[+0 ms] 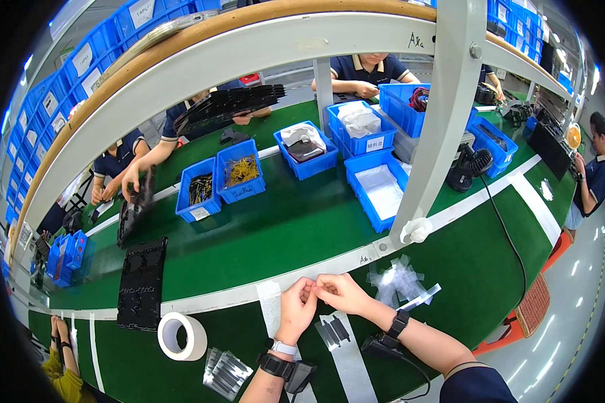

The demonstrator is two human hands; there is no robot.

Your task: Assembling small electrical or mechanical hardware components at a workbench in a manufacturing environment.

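My left hand (pixel 296 307) and my right hand (pixel 343 293) meet fingertip to fingertip above the green bench, pinching something very small and thin between them; I cannot make out what it is. Just below them several small dark strips (pixel 335 330) lie on a white band on the bench. Right of my right hand lies a heap of clear plastic bags (pixel 398 281). Both wrists carry dark bands with a small device.
A roll of white tape (pixel 181 336) stands to my left, with clear packets (pixel 227 373) near it and a black tray (pixel 142 282) beyond. Blue bins (pixel 238 171) of parts sit across the conveyor. A grey frame post (pixel 437 134) rises at right. Other people work opposite.
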